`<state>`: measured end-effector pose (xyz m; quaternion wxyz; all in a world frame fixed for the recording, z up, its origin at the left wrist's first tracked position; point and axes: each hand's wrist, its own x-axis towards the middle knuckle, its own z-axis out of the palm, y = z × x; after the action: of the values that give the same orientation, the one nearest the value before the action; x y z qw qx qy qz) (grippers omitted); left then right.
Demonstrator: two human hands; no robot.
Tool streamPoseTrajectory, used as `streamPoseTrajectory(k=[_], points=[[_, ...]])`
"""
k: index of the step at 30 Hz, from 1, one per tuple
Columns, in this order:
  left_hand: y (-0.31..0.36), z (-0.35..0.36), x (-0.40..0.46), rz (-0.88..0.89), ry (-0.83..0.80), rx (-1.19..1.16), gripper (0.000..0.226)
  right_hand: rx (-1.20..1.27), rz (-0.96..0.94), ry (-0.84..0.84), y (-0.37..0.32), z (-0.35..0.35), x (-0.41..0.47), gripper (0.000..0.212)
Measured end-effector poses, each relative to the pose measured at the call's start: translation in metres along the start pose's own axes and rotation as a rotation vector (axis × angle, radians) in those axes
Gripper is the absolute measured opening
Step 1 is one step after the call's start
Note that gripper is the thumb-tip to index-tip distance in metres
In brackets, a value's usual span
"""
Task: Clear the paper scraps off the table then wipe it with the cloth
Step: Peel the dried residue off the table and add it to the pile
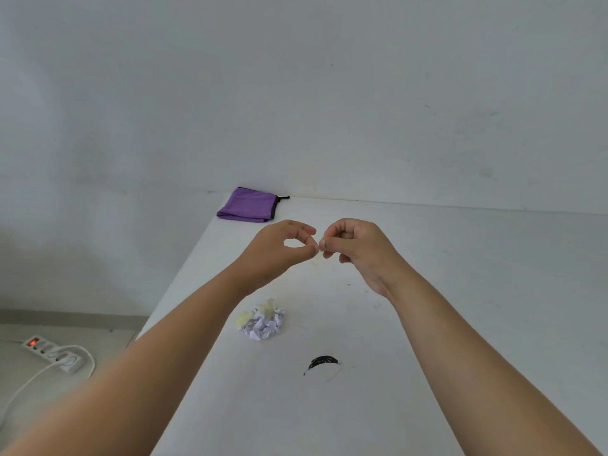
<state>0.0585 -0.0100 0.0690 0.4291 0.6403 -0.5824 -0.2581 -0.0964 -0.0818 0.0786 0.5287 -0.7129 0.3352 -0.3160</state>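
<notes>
White table (460,291): paper scraps (261,320) heaped near left edge; folded purple cloth (247,205) at far corner. Left hand (279,250) and right hand (353,246) raised, fingertips pinched together; anything pinched too small to discern. Dark mark (323,363) unidentifiable.

Folded purple cloth (247,205) at the white table's (460,291) far left corner, crumpled white and yellowish paper scraps (261,320) heaped near its left edge

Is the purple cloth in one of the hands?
No, the cloth lies folded at the table's far edge by the wall, apart from both hands.
</notes>
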Motion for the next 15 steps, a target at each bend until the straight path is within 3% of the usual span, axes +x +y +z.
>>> streamPoseTrajectory(k=[15], points=[[-0.019,-0.024,-0.015,0.018,0.038,0.118,0.006,0.148,0.226,0.021,-0.001,0.041,0.005,0.044]])
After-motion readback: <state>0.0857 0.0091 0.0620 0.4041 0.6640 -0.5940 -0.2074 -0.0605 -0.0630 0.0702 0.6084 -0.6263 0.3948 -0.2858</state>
